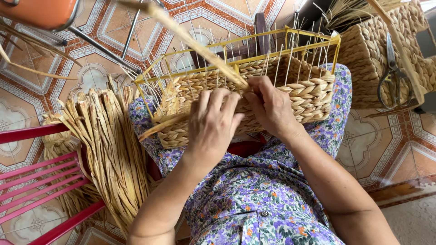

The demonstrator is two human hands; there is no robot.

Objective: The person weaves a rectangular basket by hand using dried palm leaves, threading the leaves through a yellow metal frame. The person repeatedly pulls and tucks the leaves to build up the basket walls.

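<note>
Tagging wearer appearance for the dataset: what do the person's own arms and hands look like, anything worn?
Both forearms are bare, no sleeves in view. Left hand and right hand are bare: no gloves, rings, watch or bracelets visible. The dress is floral, purple and green with orange spots, with a small dark button at the front.

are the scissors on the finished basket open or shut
Shut: the scissors lie flat on the woven basket, blades together, handles side by side.
</note>
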